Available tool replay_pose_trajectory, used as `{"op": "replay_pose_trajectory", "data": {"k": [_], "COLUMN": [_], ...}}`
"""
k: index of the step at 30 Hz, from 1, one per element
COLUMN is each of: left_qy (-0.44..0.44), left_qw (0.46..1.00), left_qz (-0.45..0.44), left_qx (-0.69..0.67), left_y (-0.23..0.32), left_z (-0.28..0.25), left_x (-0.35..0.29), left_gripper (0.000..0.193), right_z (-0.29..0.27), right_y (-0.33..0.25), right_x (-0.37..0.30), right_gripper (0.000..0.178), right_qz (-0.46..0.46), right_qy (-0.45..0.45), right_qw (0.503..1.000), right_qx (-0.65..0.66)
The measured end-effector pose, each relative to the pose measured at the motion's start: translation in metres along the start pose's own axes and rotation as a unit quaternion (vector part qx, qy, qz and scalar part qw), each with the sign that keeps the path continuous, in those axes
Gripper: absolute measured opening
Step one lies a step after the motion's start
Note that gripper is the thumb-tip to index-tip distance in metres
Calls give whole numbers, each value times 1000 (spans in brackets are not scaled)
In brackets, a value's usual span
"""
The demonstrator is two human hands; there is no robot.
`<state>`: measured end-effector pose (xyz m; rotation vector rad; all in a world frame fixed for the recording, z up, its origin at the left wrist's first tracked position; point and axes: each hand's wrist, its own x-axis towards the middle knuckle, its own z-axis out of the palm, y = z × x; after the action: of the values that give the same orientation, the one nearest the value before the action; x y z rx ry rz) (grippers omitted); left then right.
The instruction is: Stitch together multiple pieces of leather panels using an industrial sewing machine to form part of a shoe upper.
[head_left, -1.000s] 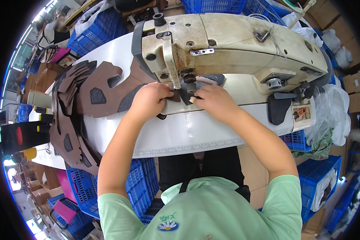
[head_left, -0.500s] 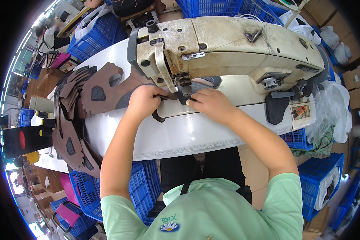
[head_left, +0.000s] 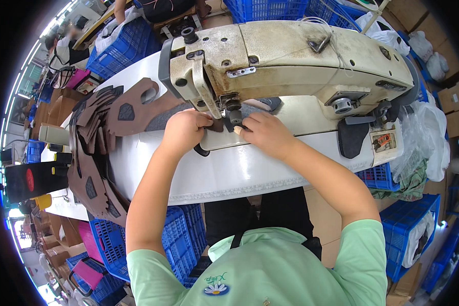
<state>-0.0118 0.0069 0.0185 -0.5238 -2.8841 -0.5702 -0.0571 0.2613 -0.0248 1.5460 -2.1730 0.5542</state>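
At the needle of a beige sewing machine [head_left: 290,48], my left hand [head_left: 184,131] pinches a brown cut piece [head_left: 137,115] with dark grey patches, which stretches away to the left. My right hand [head_left: 266,133] is closed on the other side of the presser foot [head_left: 233,116], its thumb and fingers pressing the edge of a small dark piece [head_left: 228,125] under the foot. The fingertips hide part of the work. Another dark grey piece with a toothed edge [head_left: 262,105] lies behind the foot.
A stack of brown cut pieces [head_left: 89,171] hangs over the table's left end. A black pad [head_left: 353,140] and a small tray [head_left: 385,142] are at the right of the white table [head_left: 224,178]. Blue crates [head_left: 410,234] stand around; a person [head_left: 64,51] sits far left.
The brown piece has shifted a little away from me and turned slightly at the needle. Both hands stay beside the presser foot with only small movement.
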Motion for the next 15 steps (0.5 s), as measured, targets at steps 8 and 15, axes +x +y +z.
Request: {"op": "replay_pose_trajectory", "data": {"k": [8,15], "left_qy": [-66,-31], "left_qw": [988,988], "left_qz": [-141,-151], "left_qx": [-13,-11], "left_y": [-5,-6], "left_z": [-1,2], "left_x": [12,15], "left_gripper": [28,31], "right_z": [5,9], "right_y": [-1,-2], "right_x": [2,4], "right_gripper": [11,10], "right_qz": [9,22], "right_qy": [13,-7], "right_qw": [999,999], "right_qx": [-28,-36]}}
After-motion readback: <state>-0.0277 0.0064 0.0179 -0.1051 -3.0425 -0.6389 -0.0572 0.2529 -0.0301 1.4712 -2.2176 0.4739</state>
